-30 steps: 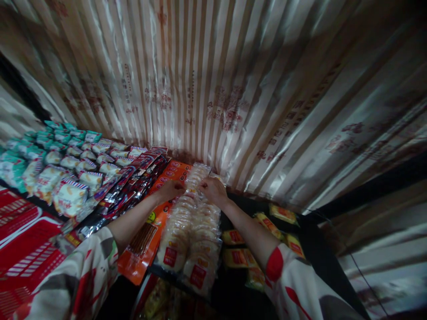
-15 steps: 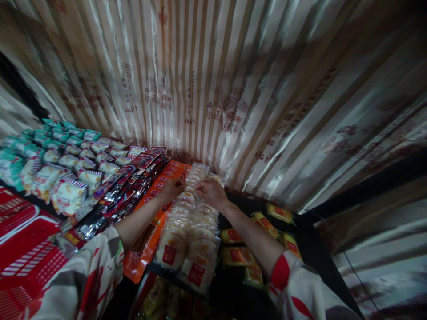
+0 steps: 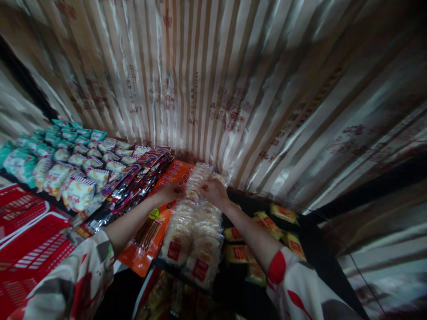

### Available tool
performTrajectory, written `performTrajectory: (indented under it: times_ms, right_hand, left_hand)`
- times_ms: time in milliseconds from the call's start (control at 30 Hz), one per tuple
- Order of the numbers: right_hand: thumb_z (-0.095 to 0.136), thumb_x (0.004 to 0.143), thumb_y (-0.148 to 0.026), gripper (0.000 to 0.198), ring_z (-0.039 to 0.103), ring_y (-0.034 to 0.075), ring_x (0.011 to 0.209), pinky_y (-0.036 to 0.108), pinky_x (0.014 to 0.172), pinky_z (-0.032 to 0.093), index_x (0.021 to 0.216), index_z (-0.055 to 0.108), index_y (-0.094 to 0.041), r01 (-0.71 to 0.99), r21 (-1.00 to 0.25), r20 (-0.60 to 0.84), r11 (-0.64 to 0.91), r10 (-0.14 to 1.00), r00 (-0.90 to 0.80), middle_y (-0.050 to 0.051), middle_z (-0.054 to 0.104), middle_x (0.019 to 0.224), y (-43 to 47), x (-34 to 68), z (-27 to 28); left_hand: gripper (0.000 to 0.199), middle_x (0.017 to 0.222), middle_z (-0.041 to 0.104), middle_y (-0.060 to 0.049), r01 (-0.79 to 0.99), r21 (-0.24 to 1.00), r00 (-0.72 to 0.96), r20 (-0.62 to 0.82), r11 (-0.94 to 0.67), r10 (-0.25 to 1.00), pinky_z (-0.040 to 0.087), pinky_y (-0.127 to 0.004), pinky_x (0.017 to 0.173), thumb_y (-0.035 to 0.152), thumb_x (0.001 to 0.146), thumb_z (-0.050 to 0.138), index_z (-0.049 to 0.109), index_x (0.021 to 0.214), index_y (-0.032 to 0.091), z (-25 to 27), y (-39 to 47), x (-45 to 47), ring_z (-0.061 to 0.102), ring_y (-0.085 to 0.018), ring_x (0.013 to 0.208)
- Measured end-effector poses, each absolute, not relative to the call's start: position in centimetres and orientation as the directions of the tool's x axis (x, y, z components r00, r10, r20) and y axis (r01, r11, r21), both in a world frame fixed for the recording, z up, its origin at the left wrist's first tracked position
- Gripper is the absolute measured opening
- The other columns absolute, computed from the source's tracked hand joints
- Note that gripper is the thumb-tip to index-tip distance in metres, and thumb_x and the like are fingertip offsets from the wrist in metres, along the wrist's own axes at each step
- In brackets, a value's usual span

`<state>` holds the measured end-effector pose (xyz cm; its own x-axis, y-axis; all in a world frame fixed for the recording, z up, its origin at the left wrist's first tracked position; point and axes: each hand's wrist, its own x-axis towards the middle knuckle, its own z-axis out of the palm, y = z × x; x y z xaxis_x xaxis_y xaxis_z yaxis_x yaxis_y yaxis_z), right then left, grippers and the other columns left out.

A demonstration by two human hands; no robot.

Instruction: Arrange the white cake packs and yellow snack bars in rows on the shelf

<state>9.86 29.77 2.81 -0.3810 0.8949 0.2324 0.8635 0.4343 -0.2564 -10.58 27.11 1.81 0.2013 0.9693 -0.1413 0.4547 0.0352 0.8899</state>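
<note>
Two rows of overlapping clear packets with round, pale, flat snacks and red labels stretch away from me. My left hand is at the far part of the left row, its fingers closed at the edge of a packet. Opposite it, my right hand has thumb and fingers pinched together on the packets. What exactly each set of fingertips grips is blurred. Under my left forearm lie flat orange packets with brown sticks showing through a window.
Left of the orange packets are dark, shiny packets, then white-and-blue striped bags and green bags. A red basket stands front left. Yellow packets lie scattered on the black surface at right. Striped sheeting rises behind.
The view has turned slightly left, so the goods sit further right in the picture. Both hands stay at the same far part of the packet rows; more of the orange packet shows.
</note>
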Motion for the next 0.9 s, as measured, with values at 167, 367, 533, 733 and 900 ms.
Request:
performTrajectory:
  times_ms: [167, 367, 533, 733, 900]
  right_hand:
    - [0.056, 0.077, -0.023, 0.011, 0.058, 0.015, 0.079, 0.027, 0.082, 0.036, 0.076, 0.066, -0.02, 0.844, -0.295, 0.241, 0.447, 0.89, -0.387, 0.002, 0.068, 0.081, 29.7, 9.9, 2.7]
    - [0.06, 0.078, -0.028, 0.01, 0.056, 0.017, 0.086, 0.028, 0.083, 0.036, 0.08, 0.066, -0.021, 0.816, -0.327, 0.313, 0.477, 0.869, -0.382, 0.003, 0.066, 0.086, 28.9, 10.0, 3.5]
    - [0.061, 0.077, -0.031, 0.012, 0.056, 0.018, 0.085, 0.029, 0.082, 0.035, 0.078, 0.067, -0.021, 0.806, -0.243, 0.213, 0.54, 0.84, -0.499, 0.003, 0.065, 0.082, 28.1, 9.8, 4.0]
    - [0.058, 0.077, -0.024, 0.01, 0.057, 0.017, 0.082, 0.028, 0.082, 0.035, 0.076, 0.067, -0.019, 0.842, -0.205, 0.204, 0.498, 0.864, -0.461, 0.003, 0.066, 0.08, 27.8, 9.4, 3.5]
    - [0.056, 0.076, -0.022, 0.011, 0.058, 0.016, 0.082, 0.027, 0.082, 0.035, 0.074, 0.066, -0.019, 0.845, -0.211, 0.201, 0.492, 0.868, -0.455, 0.003, 0.068, 0.08, 27.6, 9.2, 3.5]
  left_hand:
    - [0.007, 0.055, 0.054, 0.004, 0.313, 0.949, 0.168, -0.103, 0.046, 0.98, 0.035, -0.02, 0.053, 0.021, 0.063, 0.06, 0.058, 0.063, 0.014, 1.9, 26.9, -9.8, 0.047, -0.008, 0.053]
    - [0.008, 0.05, 0.046, 0.007, 0.28, 0.959, 0.061, -0.07, 0.051, 0.996, 0.03, -0.019, 0.048, 0.023, 0.065, 0.056, 0.054, 0.065, 0.016, 0.5, 27.3, -9.4, 0.039, -0.006, 0.047]
    - [0.008, 0.052, 0.046, 0.007, 0.254, 0.967, 0.073, -0.026, 0.007, 0.997, 0.029, -0.018, 0.047, 0.023, 0.065, 0.055, 0.051, 0.065, 0.016, -0.3, 27.6, -9.0, 0.039, -0.006, 0.048]
    - [0.012, 0.057, 0.053, 0.004, 0.386, 0.922, -0.01, -0.026, 0.028, 1.0, 0.034, -0.019, 0.049, 0.025, 0.067, 0.059, 0.052, 0.069, 0.015, 0.3, 27.2, -10.2, 0.046, -0.008, 0.051]
    - [0.031, 0.05, 0.051, 0.003, 0.417, 0.902, 0.087, -0.162, 0.112, 0.983, 0.033, -0.02, 0.045, 0.045, 0.071, 0.058, 0.052, 0.063, 0.015, 1.1, 25.9, -11.5, 0.045, -0.008, 0.045]
